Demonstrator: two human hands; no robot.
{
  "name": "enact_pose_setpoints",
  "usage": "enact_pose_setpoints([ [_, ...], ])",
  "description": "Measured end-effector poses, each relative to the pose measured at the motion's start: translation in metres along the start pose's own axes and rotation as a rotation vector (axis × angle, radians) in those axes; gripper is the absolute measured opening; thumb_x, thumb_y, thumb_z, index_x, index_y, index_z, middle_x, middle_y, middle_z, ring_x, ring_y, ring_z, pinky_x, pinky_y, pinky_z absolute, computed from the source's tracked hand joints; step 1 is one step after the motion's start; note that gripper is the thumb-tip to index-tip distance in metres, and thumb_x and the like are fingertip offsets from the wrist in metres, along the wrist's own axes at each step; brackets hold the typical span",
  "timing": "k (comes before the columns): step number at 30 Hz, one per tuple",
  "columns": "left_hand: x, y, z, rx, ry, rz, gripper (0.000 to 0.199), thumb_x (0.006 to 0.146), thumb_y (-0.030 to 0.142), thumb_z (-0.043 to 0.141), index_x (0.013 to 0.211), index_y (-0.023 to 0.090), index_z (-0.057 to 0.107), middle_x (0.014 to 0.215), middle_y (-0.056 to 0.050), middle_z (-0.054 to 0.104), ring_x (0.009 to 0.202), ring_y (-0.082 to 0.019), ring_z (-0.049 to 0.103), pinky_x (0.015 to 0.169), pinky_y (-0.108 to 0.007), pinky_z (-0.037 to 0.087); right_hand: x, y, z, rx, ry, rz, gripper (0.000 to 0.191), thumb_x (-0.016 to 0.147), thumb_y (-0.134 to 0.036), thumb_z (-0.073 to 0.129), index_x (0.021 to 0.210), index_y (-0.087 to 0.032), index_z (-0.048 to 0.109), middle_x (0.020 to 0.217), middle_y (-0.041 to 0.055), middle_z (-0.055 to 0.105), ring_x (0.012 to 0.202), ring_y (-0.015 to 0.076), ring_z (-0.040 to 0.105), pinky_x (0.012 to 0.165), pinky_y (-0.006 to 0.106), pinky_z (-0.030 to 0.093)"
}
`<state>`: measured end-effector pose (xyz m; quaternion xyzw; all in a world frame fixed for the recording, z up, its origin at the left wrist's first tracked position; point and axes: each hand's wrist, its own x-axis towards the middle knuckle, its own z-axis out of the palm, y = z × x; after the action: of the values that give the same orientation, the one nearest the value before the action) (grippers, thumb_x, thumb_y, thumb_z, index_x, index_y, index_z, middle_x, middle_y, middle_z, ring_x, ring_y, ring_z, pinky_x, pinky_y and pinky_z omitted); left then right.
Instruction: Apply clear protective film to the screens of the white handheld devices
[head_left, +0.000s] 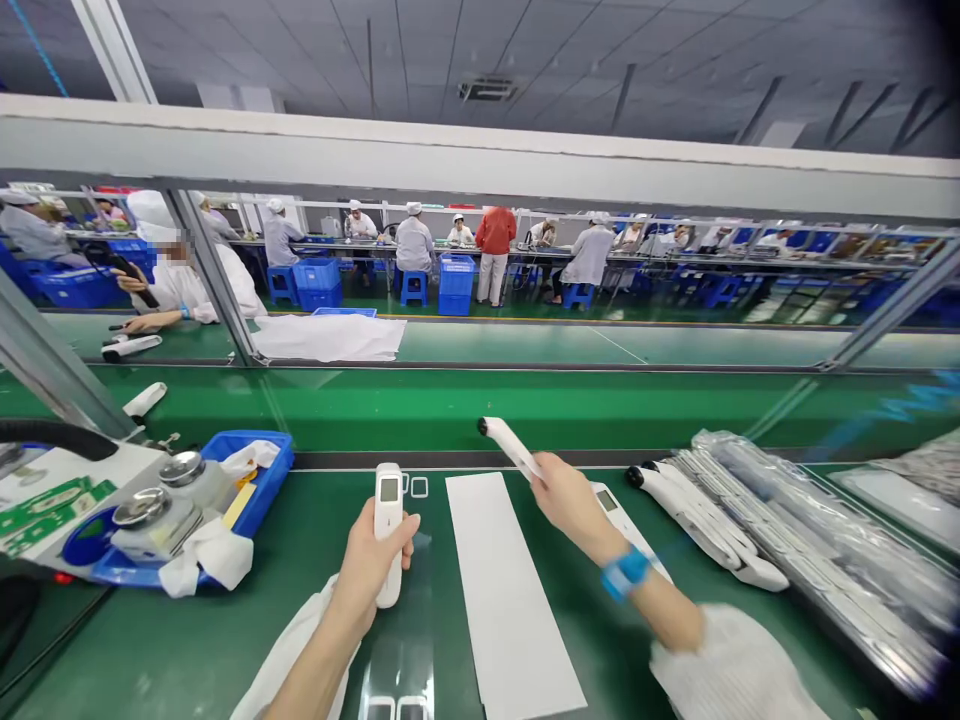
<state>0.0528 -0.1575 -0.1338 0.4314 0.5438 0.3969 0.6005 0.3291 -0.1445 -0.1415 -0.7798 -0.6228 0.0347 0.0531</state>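
Left hand (367, 570) closed around white plastic handheld meter (388, 530), lower centre | white paper sheet (510, 600) on green worktop (187, 650) | right hand (574, 505) gripping second meter (510, 447) | both meters look light, stiff, slick; barrel seems safest hold

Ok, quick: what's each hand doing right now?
Left hand: closed, holding a white handheld device.
Right hand: closed, holding a second white device.

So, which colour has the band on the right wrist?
The wrist band is bright blue; head view.
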Motion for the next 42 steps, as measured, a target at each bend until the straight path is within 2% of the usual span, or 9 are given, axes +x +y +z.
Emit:
enact_pose_setpoints([
  [4, -0.001, -0.001, 0.016, 0.05, -0.058, 0.013, 0.037, 0.065, 0.037, 0.07, 0.087, 0.016, 0.049, 0.064, 0.002, 0.058, 0.047, -0.005, 0.048, 0.047, -0.017, 0.041, -0.078, 0.059, 0.009, -0.06, -0.02, 0.106, 0.027, 0.092, -0.019, 0.039, 0.116, -0.018, 0.05, 0.107, 0.007, 0.061, 0.078, 0.0175, 0.06, 0.054, 0.023, 0.024],
  [8, 0.001, -0.006, 0.033, 0.041, -0.129, 0.011, 0.034, 0.066, 0.03, 0.069, 0.089, 0.015, 0.048, 0.079, -0.003, 0.063, 0.066, -0.011, 0.061, 0.059, -0.021, 0.051, -0.107, 0.07, 0.015, -0.108, 0.144, 0.079, 0.037, 0.091, -0.044, 0.044, 0.115, -0.017, 0.052, 0.104, 0.0099, 0.058, 0.073, 0.0198, 0.058, 0.046, 0.024, 0.02],
  [11, 0.007, -0.013, 0.042, 0.05, -0.179, 0.001, 0.04, 0.065, 0.027, 0.07, 0.095, 0.014, 0.049, 0.095, -0.009, 0.066, 0.078, -0.014, 0.064, 0.073, -0.028, 0.054, -0.1, 0.046, 0.011, 0.186, 0.249, -0.143, 0.031, 0.094, -0.039, 0.039, 0.11, -0.018, 0.056, 0.104, 0.01, 0.056, 0.087, 0.0188, 0.057, 0.057, 0.026, 0.038],
  [14, 0.017, -0.023, 0.047, 0.106, -0.175, 0.013, 0.041, 0.065, 0.028, 0.072, 0.098, 0.014, 0.051, 0.108, -0.011, 0.065, 0.086, -0.015, 0.063, 0.082, -0.03, 0.051, -0.08, 0.011, 0.016, 0.586, 0.06, -0.284, 0.026, 0.095, -0.031, 0.038, 0.103, -0.019, 0.06, 0.099, 0.007, 0.057, 0.086, 0.0138, 0.056, 0.072, 0.026, 0.045],
  [17, 0.026, -0.032, 0.048, 0.164, -0.158, 0.038, 0.041, 0.066, 0.03, 0.072, 0.099, 0.016, 0.052, 0.111, -0.011, 0.065, 0.094, -0.018, 0.063, 0.086, -0.031, 0.048, -0.062, -0.012, 0.034, 0.752, -0.066, -0.252, 0.022, 0.09, -0.024, 0.044, 0.094, -0.017, 0.064, 0.09, 0.0051, 0.056, 0.082, 0.0131, 0.054, 0.073, 0.026, 0.043],
  [22, 0.032, -0.042, 0.046, 0.209, -0.168, 0.072, 0.034, 0.07, 0.026, 0.066, 0.1, 0.019, 0.052, 0.111, -0.009, 0.065, 0.098, -0.019, 0.064, 0.086, -0.032, 0.048, -0.056, -0.014, 0.053, 0.784, -0.08, -0.257, 0.019, 0.088, -0.023, 0.047, 0.088, -0.017, 0.065, 0.088, 0.0039, 0.056, 0.09, 0.0139, 0.052, 0.082, 0.028, 0.041],
  [31, 0.03, -0.044, 0.048, 0.225, -0.148, 0.084, 0.031, 0.072, 0.024, 0.064, 0.101, 0.02, 0.053, 0.113, -0.008, 0.065, 0.098, -0.019, 0.065, 0.087, -0.032, 0.048, -0.058, -0.028, 0.048, 0.544, -0.023, -0.237, 0.018, 0.089, -0.017, 0.041, 0.079, -0.014, 0.055, 0.087, 0.0058, 0.055, 0.081, 0.0159, 0.045, 0.074, 0.029, 0.033],
  [36, 0.027, -0.039, 0.049, 0.209, -0.142, 0.076, 0.034, 0.072, 0.024, 0.066, 0.103, 0.019, 0.053, 0.115, -0.01, 0.065, 0.099, -0.019, 0.066, 0.087, -0.03, 0.048, -0.071, -0.034, 0.044, 0.514, 0.006, -0.32, 0.024, 0.092, -0.011, 0.029, 0.079, -0.014, 0.05, 0.084, 0.0061, 0.054, 0.073, 0.014, 0.042, 0.07, 0.029, 0.032],
  [42, 0.027, -0.04, 0.049, 0.186, -0.14, 0.065, 0.038, 0.069, 0.025, 0.07, 0.103, 0.018, 0.054, 0.114, -0.011, 0.065, 0.098, -0.019, 0.066, 0.089, -0.032, 0.048, -0.067, -0.027, 0.046, 0.849, -0.046, -0.267, 0.013, 0.087, -0.024, 0.048, 0.084, -0.016, 0.057, 0.083, 0.0038, 0.057, 0.076, 0.013, 0.048, 0.072, 0.026, 0.037],
])
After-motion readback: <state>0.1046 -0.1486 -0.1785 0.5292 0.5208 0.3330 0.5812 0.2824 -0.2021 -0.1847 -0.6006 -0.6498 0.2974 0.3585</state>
